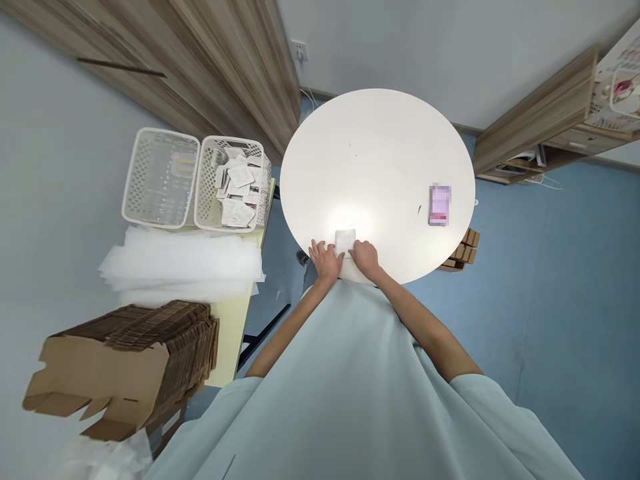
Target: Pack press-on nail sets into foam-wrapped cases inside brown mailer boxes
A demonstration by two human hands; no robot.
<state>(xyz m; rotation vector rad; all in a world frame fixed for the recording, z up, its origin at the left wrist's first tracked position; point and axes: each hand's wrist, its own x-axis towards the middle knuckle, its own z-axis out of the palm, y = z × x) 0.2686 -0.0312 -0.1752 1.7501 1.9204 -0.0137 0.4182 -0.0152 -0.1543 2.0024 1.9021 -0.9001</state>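
Observation:
A small white packet [345, 240], apparently wrapped in foam sheet, lies flat near the front edge of the round white table [375, 147]. On its left side rests my left hand [327, 262], fingers spread over the tabletop and the thumb touching the packet's lower left edge. My right hand [366, 258] is at the packet's right side with its fingers curled, and its thumb and fingertips pinch the lower right edge. What is inside the packet is hidden.
A pink pixelated item [440, 205] lies on the table's right. Left stand a basket of clear plastic boxes [160, 177], a basket of white packets [233, 183], stacked foam sheets [183, 263] and flattened cardboard boxes [125, 363]. Small brown boxes [463, 253] sit below the table's right edge.

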